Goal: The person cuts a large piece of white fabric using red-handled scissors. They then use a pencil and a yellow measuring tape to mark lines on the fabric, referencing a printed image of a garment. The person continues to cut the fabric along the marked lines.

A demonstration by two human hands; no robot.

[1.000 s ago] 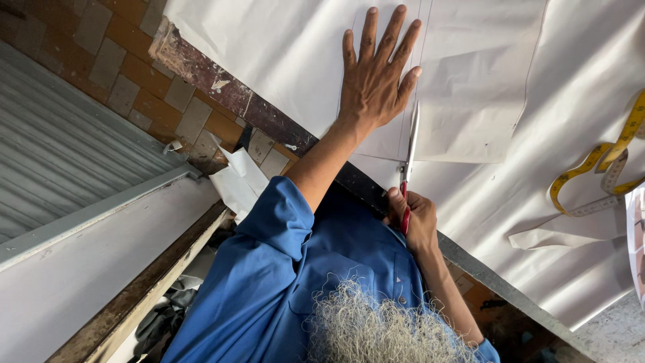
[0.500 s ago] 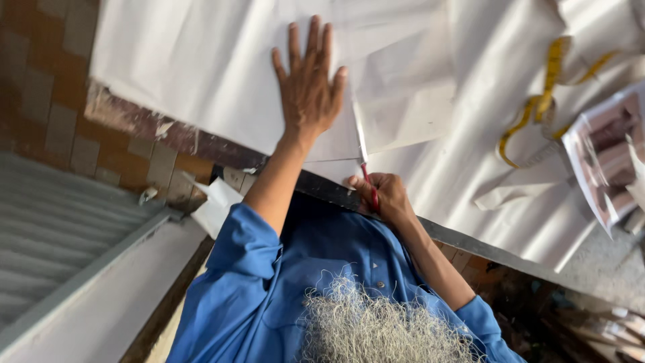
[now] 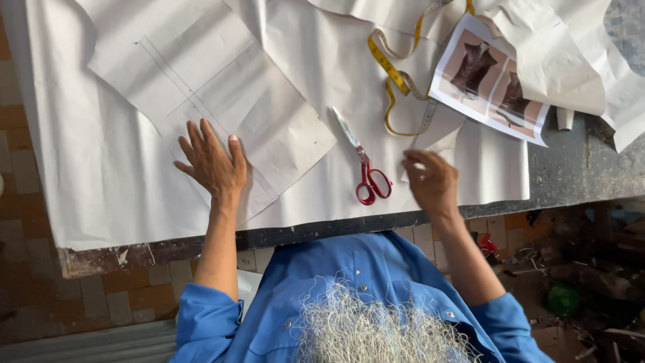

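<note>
Whereas the right hand [image 3: 431, 180] had gripped them a second earlier, the red-handled steel scissors [image 3: 363, 165] lay released at its nine o'clock; it hung loosely curled, empty, while the left hand [image 3: 211, 161] pressed the creased white pattern paper [image 3: 222, 87] flat, fingers spread.

Worn dark table [image 3: 571, 176], tiled brick floor [image 3: 134, 299]

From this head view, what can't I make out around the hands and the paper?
- Right hand: blurred, so what its fingers pinch is unclear.
- Tape measure: far end cut off by the top edge.
- Printed picture: corner covered by white paper.
- Pattern sheet under left hand: pencil lines too faint.
</note>
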